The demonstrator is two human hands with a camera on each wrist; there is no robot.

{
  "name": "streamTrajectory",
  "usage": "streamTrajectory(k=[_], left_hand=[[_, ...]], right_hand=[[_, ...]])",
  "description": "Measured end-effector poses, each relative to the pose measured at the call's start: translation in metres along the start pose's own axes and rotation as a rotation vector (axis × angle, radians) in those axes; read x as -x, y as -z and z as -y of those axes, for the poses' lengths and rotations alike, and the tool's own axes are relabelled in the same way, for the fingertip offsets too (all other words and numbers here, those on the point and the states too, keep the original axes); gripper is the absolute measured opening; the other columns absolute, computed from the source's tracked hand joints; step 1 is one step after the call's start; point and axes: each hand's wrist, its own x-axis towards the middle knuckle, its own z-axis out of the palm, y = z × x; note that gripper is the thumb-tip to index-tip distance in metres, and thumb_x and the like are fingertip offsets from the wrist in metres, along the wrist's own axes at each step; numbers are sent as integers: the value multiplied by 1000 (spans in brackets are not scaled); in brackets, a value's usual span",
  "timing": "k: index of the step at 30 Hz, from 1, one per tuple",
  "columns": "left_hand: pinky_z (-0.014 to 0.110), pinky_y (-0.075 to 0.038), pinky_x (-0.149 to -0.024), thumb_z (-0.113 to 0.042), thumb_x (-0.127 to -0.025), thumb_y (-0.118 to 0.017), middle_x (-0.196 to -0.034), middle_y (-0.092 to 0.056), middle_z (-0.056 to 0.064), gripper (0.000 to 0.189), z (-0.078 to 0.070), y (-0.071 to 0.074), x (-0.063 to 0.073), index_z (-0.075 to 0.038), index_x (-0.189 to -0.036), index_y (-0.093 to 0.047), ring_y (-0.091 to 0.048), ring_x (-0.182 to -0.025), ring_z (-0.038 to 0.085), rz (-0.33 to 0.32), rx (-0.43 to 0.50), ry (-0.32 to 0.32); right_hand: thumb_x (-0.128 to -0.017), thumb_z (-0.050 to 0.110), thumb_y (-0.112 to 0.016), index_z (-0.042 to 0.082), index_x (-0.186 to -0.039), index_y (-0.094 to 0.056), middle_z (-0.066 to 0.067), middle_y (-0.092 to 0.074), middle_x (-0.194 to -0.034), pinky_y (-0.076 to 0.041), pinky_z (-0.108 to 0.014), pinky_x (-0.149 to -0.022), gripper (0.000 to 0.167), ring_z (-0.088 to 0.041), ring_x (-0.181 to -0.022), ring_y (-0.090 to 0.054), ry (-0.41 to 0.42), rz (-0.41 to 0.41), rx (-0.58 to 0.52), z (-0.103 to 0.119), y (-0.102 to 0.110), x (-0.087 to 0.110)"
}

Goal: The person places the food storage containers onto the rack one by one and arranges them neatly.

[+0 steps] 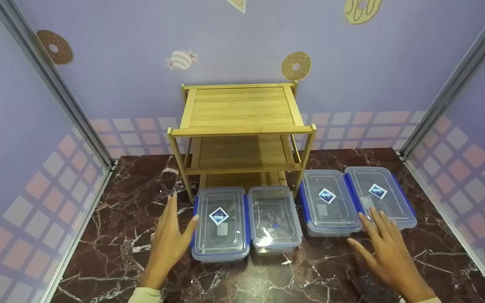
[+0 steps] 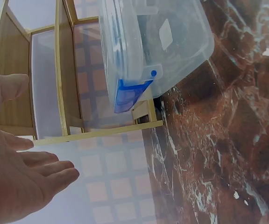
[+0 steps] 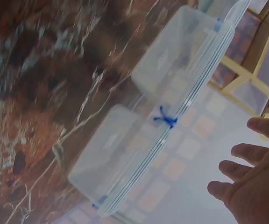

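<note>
In the head view, my left hand (image 1: 169, 240) is held with straight fingers beside the leftmost clear plastic food container (image 1: 221, 235), which has a blue-white diamond label on its lid. The left wrist view shows a gap between that hand and the container's blue side clip (image 2: 130, 95). Right of it sits another clear container (image 1: 274, 210) with no label visible on top. My right hand (image 1: 387, 252), fingers spread, hovers near the front of two more labelled containers, one (image 1: 331, 206) by the shelf and one (image 1: 379, 200) farther right. Neither hand holds anything.
A light wooden shelf rack (image 1: 242, 107) with several tiers stands behind the containers, against the patterned back wall (image 1: 242, 50). Everything rests on a dark red marbled surface (image 1: 112, 252). Side walls with metal edge strips (image 1: 449, 90) bound the space left and right.
</note>
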Motion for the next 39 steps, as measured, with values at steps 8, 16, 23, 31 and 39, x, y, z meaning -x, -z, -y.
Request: streamTrajectory(k=[8, 16, 23, 31, 39], left_hand=[[60, -18, -119, -37, -103, -60, -165, -15, 26, 85, 6, -2, -20, -4, -162, -9, -20, -149, 46, -9, 96, 28], [60, -24, -116, -36, -103, -58, -164, -19, 25, 80, 3, -6, -46, -6, -162, -13, -26, -147, 45, -45, 93, 70], [55, -25, -118, -33, -102, -61, -162, -29, 22, 75, -1, -12, -75, -5, -160, -23, -31, -146, 42, -126, 142, 88], [54, -39, -108, -22, -98, -68, -143, -54, 27, 64, -8, -18, -104, 1, -151, -40, -52, -129, 44, -285, 182, 69], [57, -46, -94, -20, -97, -69, -118, -68, 26, 48, -9, -20, -120, 1, -137, -54, -63, -109, 47, -352, 181, 127]], right_hand=[[-85, 22, -82, 1, -142, -54, -35, -37, -152, -18, -66, -116, 67, -60, -134, -35, -23, -66, -84, -31, 5, -10], [-82, 18, -85, 2, -142, -53, -37, -37, -150, -25, -76, -104, 70, -63, -131, -35, -114, -62, -146, -60, 10, -21], [-86, 19, -82, -3, -140, -53, -41, -36, -148, -20, -81, -101, 65, -66, -130, -32, -231, -58, -189, -83, 15, -31], [-81, 13, -85, -8, -133, -56, -46, -37, -143, -21, -81, -100, 63, -69, -126, -33, -221, -81, -190, -111, 11, -39], [-83, 17, -84, -11, -133, -54, -49, -35, -141, -23, -78, -102, 65, -67, -129, -31, -277, -24, -198, -133, 8, -43]])
